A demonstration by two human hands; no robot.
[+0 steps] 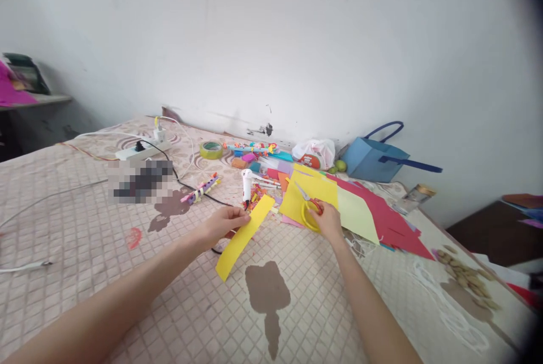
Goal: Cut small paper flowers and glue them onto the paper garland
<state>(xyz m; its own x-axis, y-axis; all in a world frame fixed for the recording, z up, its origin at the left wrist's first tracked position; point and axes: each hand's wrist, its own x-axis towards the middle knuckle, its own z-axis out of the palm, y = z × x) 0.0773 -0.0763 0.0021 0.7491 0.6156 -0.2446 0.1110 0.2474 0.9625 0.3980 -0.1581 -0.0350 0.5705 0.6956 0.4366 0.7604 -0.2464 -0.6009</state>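
Observation:
My left hand [223, 224] pinches the edge of a long yellow paper strip [244, 237] that lies slanted on the patterned bedspread [178, 296]. My right hand [326, 218] is closed on the yellow-handled scissors [309, 206], whose blades point up and left over a yellow paper sheet [311, 191]. A pale green sheet [358, 214] and red sheets [390, 220] lie to the right of that hand. A white glue gun [246, 184] stands just beyond the strip, among small paper scraps.
Along the wall sit a tape roll [211, 150], coloured craft bits [254, 152], a plastic bag [314, 153] and a blue bag [373, 157]. A power strip [142, 151] with cables lies far left. A glass jar [418, 193] stands at the right.

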